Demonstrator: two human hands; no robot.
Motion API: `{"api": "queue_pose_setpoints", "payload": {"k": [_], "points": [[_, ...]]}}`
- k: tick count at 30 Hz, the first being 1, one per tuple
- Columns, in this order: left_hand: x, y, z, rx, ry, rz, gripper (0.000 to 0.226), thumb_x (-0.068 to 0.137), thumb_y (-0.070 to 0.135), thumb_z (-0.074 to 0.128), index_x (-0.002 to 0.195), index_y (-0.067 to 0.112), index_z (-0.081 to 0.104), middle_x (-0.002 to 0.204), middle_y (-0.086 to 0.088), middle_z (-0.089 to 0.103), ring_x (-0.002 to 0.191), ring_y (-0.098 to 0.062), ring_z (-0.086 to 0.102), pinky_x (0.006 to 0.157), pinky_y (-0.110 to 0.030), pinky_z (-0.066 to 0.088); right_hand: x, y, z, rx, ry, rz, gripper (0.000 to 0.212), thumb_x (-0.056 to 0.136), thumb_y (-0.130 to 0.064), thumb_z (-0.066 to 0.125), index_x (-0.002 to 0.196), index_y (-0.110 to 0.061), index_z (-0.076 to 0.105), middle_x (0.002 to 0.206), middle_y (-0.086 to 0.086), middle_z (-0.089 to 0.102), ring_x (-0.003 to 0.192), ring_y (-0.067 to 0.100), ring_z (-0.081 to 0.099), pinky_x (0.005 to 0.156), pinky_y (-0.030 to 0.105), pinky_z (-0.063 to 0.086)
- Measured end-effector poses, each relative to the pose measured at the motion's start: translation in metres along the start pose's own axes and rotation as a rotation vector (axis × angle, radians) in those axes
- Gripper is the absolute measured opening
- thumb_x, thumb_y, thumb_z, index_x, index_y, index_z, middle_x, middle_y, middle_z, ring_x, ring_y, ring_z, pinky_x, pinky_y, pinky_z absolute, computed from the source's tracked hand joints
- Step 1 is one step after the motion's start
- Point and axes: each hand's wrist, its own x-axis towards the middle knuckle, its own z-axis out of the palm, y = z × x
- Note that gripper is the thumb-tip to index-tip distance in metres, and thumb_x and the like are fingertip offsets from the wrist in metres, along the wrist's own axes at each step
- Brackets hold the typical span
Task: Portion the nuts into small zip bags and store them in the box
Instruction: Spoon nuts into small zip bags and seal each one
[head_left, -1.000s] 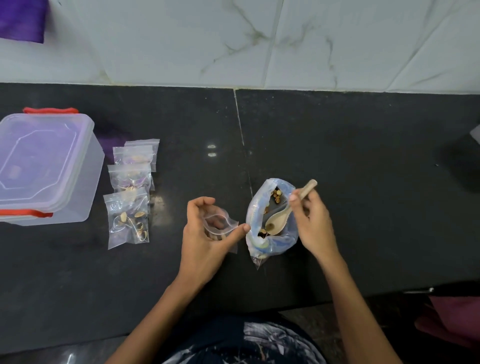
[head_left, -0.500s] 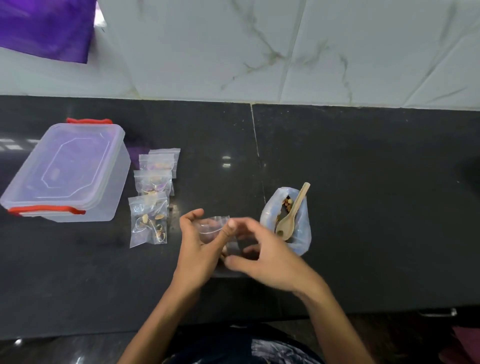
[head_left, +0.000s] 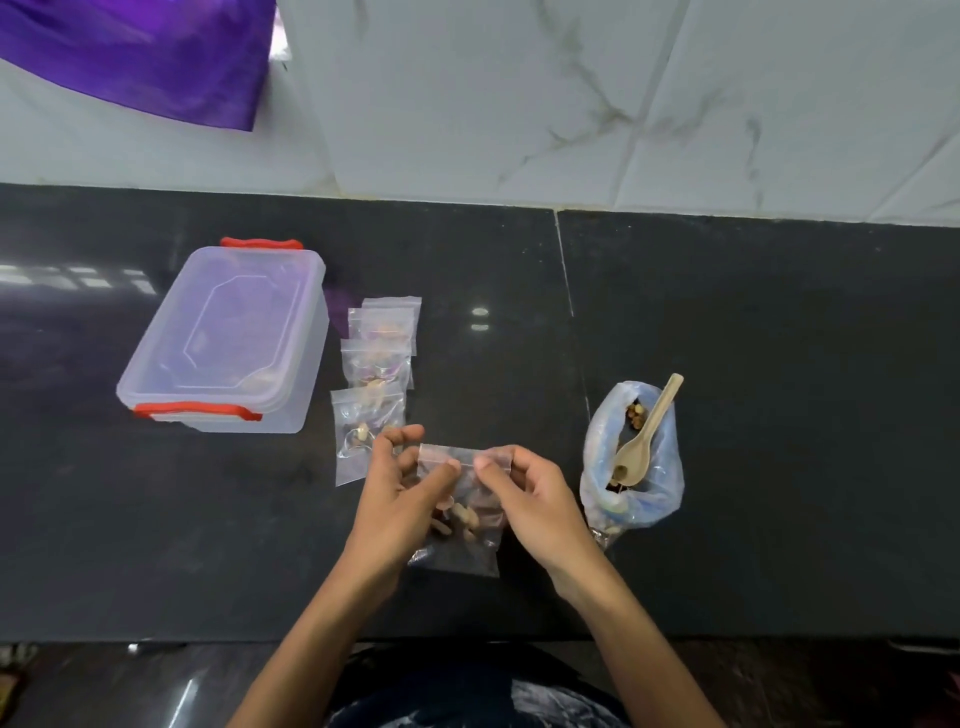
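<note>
Right hand (head_left: 540, 499) now off spoon (head_left: 644, 441), pinching zip bag (head_left: 462, 514) with left hand (head_left: 400, 493), no writing legible

The work surface is a dark polished stone counter (head_left: 753, 322) with one seam running front to back, set against a pale marbled wall. A clear lidded box (head_left: 223, 338) with red latches rests at its left. Just right of the box lies a row of filled small zip bags (head_left: 376, 374), overlapping. At right stands an open plastic nut bag (head_left: 631, 462) holding a wooden spoon (head_left: 644, 436).
</note>
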Motion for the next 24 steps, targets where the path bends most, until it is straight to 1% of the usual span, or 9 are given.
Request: {"api": "queue_pose_setpoints", "payload": {"k": [4, 6, 9, 11, 14, 16, 19, 22, 24], "points": [[-0.001, 0.006, -0.008, -0.031, -0.009, -0.004, 0.035, 0.090, 0.000, 0.058, 0.115, 0.018, 0.043, 0.076, -0.005, 0.065, 0.061, -0.012, 0.065, 0.054, -0.021, 0.053, -0.001, 0.001, 0.015, -0.026, 0.013, -0.002, 0.018, 0.094, -0.023, 0.057, 0.098, -0.011, 0.070, 0.088, 0.007, 0.073, 0.082, 0.015, 0.070, 0.077, 0.031, 0.057], [-0.006, 0.008, -0.010, -0.066, -0.003, -0.002, 0.034, 0.090, -0.002, 0.057, 0.115, 0.016, 0.042, 0.075, -0.006, 0.065, 0.058, -0.010, 0.066, 0.052, -0.019, 0.053, -0.002, 0.001, 0.020, 0.005, 0.018, 0.002, 0.019, 0.092, -0.022, 0.059, 0.100, -0.009, 0.070, 0.088, 0.007, 0.074, 0.083, 0.014, 0.070, 0.075, 0.027, 0.056], [-0.014, 0.010, -0.011, -0.109, 0.016, 0.005, 0.035, 0.089, -0.003, 0.058, 0.115, 0.012, 0.041, 0.083, -0.011, 0.066, 0.055, -0.011, 0.066, 0.049, -0.019, 0.052, -0.007, 0.000, 0.026, 0.039, -0.025, 0.026, 0.021, 0.092, -0.023, 0.060, 0.104, -0.010, 0.071, 0.092, 0.005, 0.075, 0.088, 0.014, 0.071, 0.074, 0.022, 0.055], [-0.017, 0.008, -0.014, -0.157, 0.030, -0.010, 0.037, 0.087, -0.004, 0.061, 0.113, 0.014, 0.042, 0.083, -0.011, 0.067, 0.058, -0.011, 0.068, 0.049, -0.020, 0.053, -0.010, 0.001, 0.029, 0.054, -0.001, 0.029, 0.022, 0.092, -0.023, 0.059, 0.102, -0.008, 0.071, 0.091, 0.008, 0.075, 0.089, 0.018, 0.071, 0.076, 0.028, 0.057], [-0.016, 0.006, -0.019, -0.230, -0.009, -0.069, 0.036, 0.081, 0.001, 0.068, 0.108, 0.015, 0.047, 0.079, -0.010, 0.071, 0.066, -0.019, 0.070, 0.057, -0.028, 0.058, -0.012, 0.001, 0.032, 0.100, 0.104, 0.011, 0.017, 0.091, -0.016, 0.061, 0.093, -0.002, 0.071, 0.085, 0.017, 0.073, 0.086, 0.029, 0.071, 0.077, 0.040, 0.056], [-0.014, 0.003, -0.022, -0.256, -0.051, -0.107, 0.033, 0.075, 0.011, 0.070, 0.104, 0.009, 0.054, 0.077, -0.011, 0.072, 0.067, -0.020, 0.069, 0.060, -0.029, 0.057, -0.014, 0.001, 0.032, 0.140, 0.129, 0.024, 0.015, 0.090, -0.014, 0.062, 0.089, -0.001, 0.069, 0.082, 0.018, 0.072, 0.080, 0.030, 0.070, 0.073, 0.039, 0.057], [-0.012, -0.001, -0.024, -0.243, -0.090, -0.126, 0.026, 0.071, 0.022, 0.069, 0.090, 0.004, 0.065, 0.075, -0.013, 0.072, 0.065, -0.019, 0.069, 0.062, -0.028, 0.057, -0.016, 0.001, 0.029, 0.214, 0.092, 0.067, 0.015, 0.090, -0.017, 0.061, 0.091, -0.004, 0.070, 0.079, 0.011, 0.074, 0.073, 0.022, 0.071, 0.063, 0.028, 0.056], [-0.012, -0.003, -0.021, -0.247, -0.070, -0.104, 0.012, 0.072, 0.020, 0.069, 0.074, 0.008, 0.067, 0.069, -0.009, 0.070, 0.061, -0.017, 0.067, 0.058, -0.026, 0.056, -0.017, 0.003, 0.024, 0.173, 0.065, 0.060, 0.018, 0.090, -0.021, 0.061, 0.095, -0.006, 0.070, 0.085, 0.010, 0.075, 0.080, 0.021, 0.072, 0.071, 0.029, 0.057], [-0.011, -0.002, -0.018, -0.233, -0.057, -0.064, 0.010, 0.075, 0.018, 0.068, 0.070, 0.009, 0.066, 0.068, -0.008, 0.069, 0.060, -0.016, 0.066, 0.058, -0.026, 0.055, -0.016, 0.004, 0.020, 0.180, 0.095, 0.045, 0.018, 0.090, -0.024, 0.060, 0.094, -0.009, 0.070, 0.082, 0.006, 0.074, 0.079, 0.018, 0.070, 0.078, 0.032, 0.055]]}}
